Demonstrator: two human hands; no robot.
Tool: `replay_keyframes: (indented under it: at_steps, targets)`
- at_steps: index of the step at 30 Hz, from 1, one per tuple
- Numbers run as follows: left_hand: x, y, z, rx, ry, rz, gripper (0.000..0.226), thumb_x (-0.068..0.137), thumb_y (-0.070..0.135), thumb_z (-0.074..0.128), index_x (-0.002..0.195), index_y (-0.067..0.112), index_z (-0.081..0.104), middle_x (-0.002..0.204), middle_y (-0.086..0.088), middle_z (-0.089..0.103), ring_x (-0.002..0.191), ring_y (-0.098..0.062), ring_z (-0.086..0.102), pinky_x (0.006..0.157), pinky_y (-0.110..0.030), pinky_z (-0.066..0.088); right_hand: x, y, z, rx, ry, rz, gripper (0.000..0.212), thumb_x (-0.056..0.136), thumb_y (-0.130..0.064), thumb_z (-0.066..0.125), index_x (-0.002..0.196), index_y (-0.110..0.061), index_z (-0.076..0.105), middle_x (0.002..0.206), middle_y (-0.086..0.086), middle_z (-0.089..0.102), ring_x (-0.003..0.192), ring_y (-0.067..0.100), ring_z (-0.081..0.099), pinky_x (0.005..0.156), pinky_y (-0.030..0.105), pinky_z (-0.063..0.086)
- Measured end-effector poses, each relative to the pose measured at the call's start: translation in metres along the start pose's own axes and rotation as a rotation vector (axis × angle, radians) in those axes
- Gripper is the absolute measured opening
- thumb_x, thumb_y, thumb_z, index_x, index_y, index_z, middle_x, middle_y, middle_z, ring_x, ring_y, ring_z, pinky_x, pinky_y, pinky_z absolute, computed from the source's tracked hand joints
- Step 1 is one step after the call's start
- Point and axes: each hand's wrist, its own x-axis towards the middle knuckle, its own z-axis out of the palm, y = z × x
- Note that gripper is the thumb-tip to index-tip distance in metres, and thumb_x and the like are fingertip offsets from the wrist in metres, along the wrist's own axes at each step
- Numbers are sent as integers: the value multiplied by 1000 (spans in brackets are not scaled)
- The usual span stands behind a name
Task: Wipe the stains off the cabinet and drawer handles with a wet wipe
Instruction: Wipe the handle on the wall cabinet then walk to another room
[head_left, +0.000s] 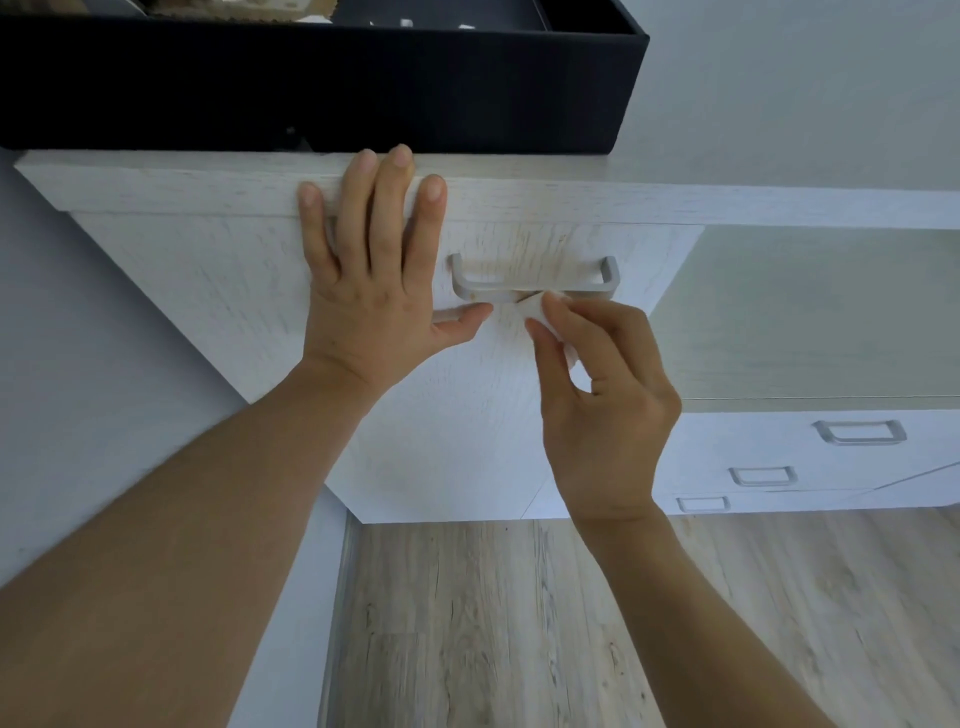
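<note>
White-grained cabinet front (467, 415) fills the view above wood flooring. Grey handle (535, 283) sits near its top edge, brownish stains on the panel behind it. Right hand (602, 395) pinches a folded wet wipe (545, 309) against the bar's middle. Left hand (374, 270) lies flat, fingers straight, bracing the panel. Judgement: stroke along the full bar, refolding to a clean face. Three more handles (860, 432) wait lower right.

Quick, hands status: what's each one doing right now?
Left hand: open, flat against the cabinet front.
Right hand: pinching the wet wipe against the handle.
</note>
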Motion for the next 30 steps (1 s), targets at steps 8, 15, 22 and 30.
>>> replay_keyframes:
  at_steps: [8, 15, 22, 30]
  targets:
    - [0, 0, 0, -38, 11, -5, 97, 88, 75, 34, 143, 5, -3, 137, -18, 22, 127, -35, 26, 104, -55, 27, -1, -4, 6, 22, 9, -5, 15, 80, 1, 71, 95, 2, 71, 87, 14, 66, 75, 25, 65, 71, 25, 53]
    - [0, -1, -1, -40, 13, 17, 97, 88, 75, 33, 145, 6, -5, 138, -18, 22, 128, -35, 26, 104, -54, 25, 0, 2, -3, -10, -20, -70, 14, 82, 1, 70, 96, 2, 71, 90, 14, 67, 76, 25, 65, 67, 36, 55]
    - [-4, -1, 2, -60, 23, 38, 107, 88, 75, 29, 145, 0, -22, 139, -20, 22, 129, -36, 25, 104, -55, 25, 1, 5, -10, -28, 0, -70, 15, 83, 1, 70, 98, 1, 71, 92, 13, 67, 76, 26, 64, 70, 31, 53]
    - [-4, 0, 5, -66, 47, 28, 109, 87, 76, 34, 146, 2, -21, 139, -19, 22, 129, -36, 25, 109, -54, 20, 7, 1, 0, -30, -51, -177, 13, 83, 0, 68, 96, 2, 72, 87, 14, 67, 77, 23, 63, 68, 31, 54]
